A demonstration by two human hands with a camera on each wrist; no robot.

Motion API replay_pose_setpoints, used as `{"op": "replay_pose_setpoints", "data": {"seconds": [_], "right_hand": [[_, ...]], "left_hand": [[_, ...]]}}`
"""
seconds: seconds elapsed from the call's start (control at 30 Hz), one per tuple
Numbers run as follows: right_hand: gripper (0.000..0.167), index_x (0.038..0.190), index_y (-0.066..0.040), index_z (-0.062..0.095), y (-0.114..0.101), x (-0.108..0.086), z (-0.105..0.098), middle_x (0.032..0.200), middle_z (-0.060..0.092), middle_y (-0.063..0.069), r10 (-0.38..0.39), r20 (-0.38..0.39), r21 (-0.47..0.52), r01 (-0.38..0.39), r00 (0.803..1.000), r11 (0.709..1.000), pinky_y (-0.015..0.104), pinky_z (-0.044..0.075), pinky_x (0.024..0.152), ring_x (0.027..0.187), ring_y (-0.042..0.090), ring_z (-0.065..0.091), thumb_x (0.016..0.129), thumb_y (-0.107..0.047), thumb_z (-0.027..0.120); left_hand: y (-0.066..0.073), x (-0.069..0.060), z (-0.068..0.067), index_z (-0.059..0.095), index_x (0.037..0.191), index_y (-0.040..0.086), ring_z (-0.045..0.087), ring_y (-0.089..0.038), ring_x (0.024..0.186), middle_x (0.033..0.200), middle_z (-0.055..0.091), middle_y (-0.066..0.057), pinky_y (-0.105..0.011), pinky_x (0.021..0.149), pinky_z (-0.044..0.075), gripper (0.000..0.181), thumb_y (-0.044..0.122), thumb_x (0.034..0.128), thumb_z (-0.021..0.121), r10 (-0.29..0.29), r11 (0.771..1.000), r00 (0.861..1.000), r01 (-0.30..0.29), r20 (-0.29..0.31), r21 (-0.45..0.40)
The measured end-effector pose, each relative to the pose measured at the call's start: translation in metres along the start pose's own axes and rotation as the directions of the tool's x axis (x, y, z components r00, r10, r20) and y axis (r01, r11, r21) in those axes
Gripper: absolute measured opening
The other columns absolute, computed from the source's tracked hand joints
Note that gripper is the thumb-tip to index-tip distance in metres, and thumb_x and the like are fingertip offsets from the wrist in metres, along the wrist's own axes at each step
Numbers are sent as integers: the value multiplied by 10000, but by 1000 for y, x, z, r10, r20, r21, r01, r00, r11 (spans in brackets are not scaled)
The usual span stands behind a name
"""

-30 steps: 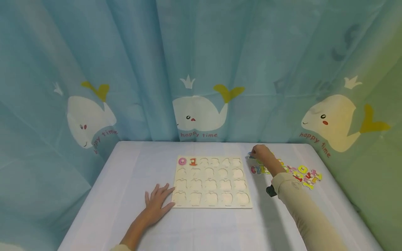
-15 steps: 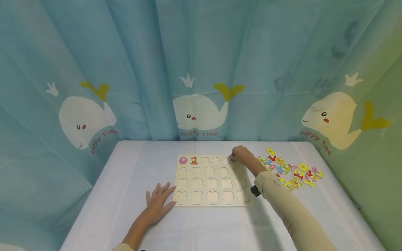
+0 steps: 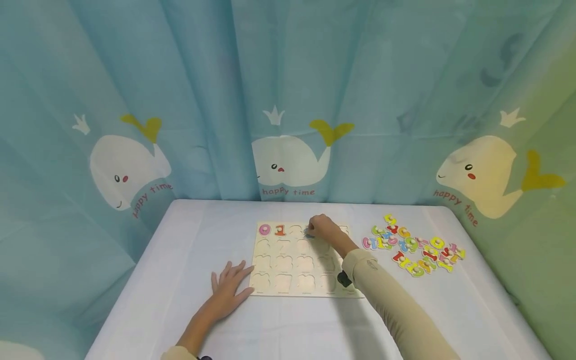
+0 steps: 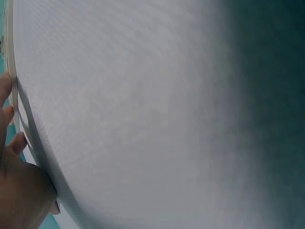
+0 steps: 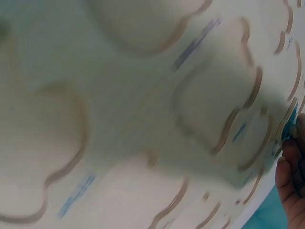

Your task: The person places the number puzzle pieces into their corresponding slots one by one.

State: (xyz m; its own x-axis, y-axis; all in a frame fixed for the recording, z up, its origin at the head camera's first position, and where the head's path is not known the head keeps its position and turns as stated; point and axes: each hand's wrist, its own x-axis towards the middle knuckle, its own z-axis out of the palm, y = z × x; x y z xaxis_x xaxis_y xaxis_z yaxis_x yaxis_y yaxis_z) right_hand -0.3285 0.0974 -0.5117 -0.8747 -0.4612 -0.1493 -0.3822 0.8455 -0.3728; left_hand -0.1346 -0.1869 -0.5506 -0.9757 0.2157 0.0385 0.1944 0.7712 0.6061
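Observation:
A cream puzzle board (image 3: pixel 271 253) with several number-shaped recesses lies on the white table. A pink 0 (image 3: pixel 264 229) and an orange 1 (image 3: pixel 280 230) sit in the first two recesses of its top row. My right hand (image 3: pixel 325 229) pinches a blue piece (image 3: pixel 308 234) over the top row, right of the 1; the right wrist view shows the blue piece (image 5: pixel 289 125) at the fingertips of my right hand (image 5: pixel 291 174). Which number it is, I cannot tell. My left hand (image 3: pixel 227 295) rests spread at the board's left edge, its fingertips touching it; my left hand (image 4: pixel 21 186) also shows in the left wrist view.
A loose group of colourful number pieces (image 3: pixel 411 244) with small knobs lies on the table right of the board. Behind the table (image 3: pixel 216 220) hangs a blue-green curtain (image 3: pixel 202 125) printed with whales.
My right hand has moved left from the loose pieces to above the board's top row, carrying the blue piece. My left hand has stayed at the board's left edge.

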Motion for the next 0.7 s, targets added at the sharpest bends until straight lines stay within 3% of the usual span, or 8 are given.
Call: {"op": "replay_pose_setpoints", "data": {"seconds": [0.3, 0.7], "right_hand": [[189, 820, -26, 685, -20, 13, 6, 718, 610, 1, 19, -25, -19, -19, 1000, 1000, 255, 461, 595, 629, 126, 518, 894, -198, 659], [161, 811, -15, 692, -27, 22, 15, 728, 626, 21, 25, -60, 29, -23, 998, 999, 268, 468, 610, 634, 130, 519, 880, -159, 672]], "left_hand": [[0, 2, 0, 495, 1360, 158, 127, -474, 1354, 1440, 380, -166, -712, 969, -87, 501, 344, 908, 604, 7, 1000, 1000, -7, -9, 4], [3, -1, -1, 500, 1353, 141, 137, -483, 1349, 1431, 388, -178, -716, 969, -78, 495, 329, 906, 603, 7, 1000, 1000, -7, -9, 16]]}}
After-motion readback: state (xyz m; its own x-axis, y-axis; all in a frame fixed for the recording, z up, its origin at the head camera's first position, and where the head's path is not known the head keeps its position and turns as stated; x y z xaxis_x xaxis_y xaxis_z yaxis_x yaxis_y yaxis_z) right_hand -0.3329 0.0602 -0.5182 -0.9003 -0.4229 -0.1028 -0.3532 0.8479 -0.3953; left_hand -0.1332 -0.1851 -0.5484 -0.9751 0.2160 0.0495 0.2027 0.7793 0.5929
